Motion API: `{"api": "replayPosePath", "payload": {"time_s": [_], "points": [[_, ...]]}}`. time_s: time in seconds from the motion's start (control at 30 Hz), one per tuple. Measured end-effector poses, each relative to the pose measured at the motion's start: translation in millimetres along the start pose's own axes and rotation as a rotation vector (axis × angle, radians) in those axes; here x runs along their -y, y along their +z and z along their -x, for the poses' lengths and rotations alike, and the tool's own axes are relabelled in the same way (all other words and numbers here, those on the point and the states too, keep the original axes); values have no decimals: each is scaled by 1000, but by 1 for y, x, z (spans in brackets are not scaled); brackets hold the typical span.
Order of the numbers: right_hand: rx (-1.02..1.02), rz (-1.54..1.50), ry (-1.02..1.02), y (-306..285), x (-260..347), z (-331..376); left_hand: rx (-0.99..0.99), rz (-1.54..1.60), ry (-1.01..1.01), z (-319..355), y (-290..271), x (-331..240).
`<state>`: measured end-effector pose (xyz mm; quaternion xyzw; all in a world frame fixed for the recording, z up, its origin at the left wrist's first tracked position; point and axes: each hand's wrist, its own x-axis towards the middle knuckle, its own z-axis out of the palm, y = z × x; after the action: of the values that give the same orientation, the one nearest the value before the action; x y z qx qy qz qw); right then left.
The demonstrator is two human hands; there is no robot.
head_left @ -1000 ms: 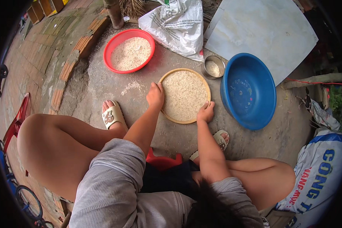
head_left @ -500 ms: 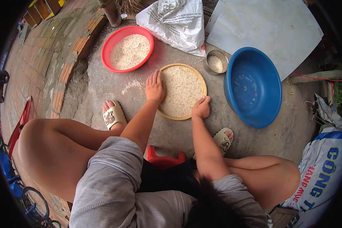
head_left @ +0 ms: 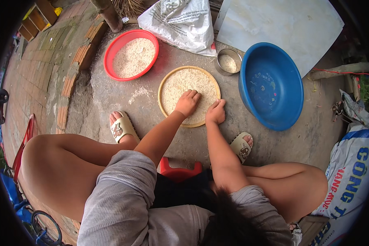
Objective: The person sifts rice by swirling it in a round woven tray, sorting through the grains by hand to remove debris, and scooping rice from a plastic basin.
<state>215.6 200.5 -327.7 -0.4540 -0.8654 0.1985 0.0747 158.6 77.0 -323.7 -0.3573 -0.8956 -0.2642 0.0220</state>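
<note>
The left hand [head_left: 187, 102] is on the pale grain [head_left: 174, 88] in a round tray [head_left: 160, 96], fingers bent and close together, knuckles upward; whether any grain is pinched beneath them cannot be told. The right hand [head_left: 215, 111] is closed on the tray's rim at the side nearest the right forearm, thumb at the edge. The tray thus lies directly under the left hand and just to the left of the right hand, its yellowish rim circling a broad layer of grain; whether its underside rests on the floor [head_left: 303, 141] is hidden. Beyond the left hand and off to its left stands a red basin [head_left: 109, 67] partly filled with paler, flaky material, and between that basin and the left forearm a thin patch of spilled grain [head_left: 138, 94] lies on the floor. Just beyond the right hand is a small metal bowl [head_left: 235, 57] with a little grain in it. To the right of the right hand stands a large blue basin [head_left: 270, 102], near the bowl. Farther out past both hands are a crumpled white sack [head_left: 178, 35] and, to its right, a pale flat sheet [head_left: 279, 33]. Nearer the body than the hands, between the forearms, a red stool [head_left: 178, 171] shows.
</note>
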Motion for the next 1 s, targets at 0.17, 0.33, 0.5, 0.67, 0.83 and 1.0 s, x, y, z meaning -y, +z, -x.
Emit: {"api": "replayPosePath", "payload": {"time_s": [0.17,0.33,0.5,0.67,0.83,1.0], "points": [[-184,-85,-72,-2,1,0,-62,150,-105,-10,2,-3],[-420,-25,-216,-3,30,-4,-262,358,-319,-39,-13,2],[531,-1358,466,5,63,-52,135,631,-330,-79,-33,-13],[735,-1855,647,17,56,-70,-20,499,-145,-89,-42,-24],[652,-1658,887,32,31,-58,-88,157,-238,-61,-28,1],[681,-1595,824,34,25,-49,44,181,-297,-35,-7,18]]}}
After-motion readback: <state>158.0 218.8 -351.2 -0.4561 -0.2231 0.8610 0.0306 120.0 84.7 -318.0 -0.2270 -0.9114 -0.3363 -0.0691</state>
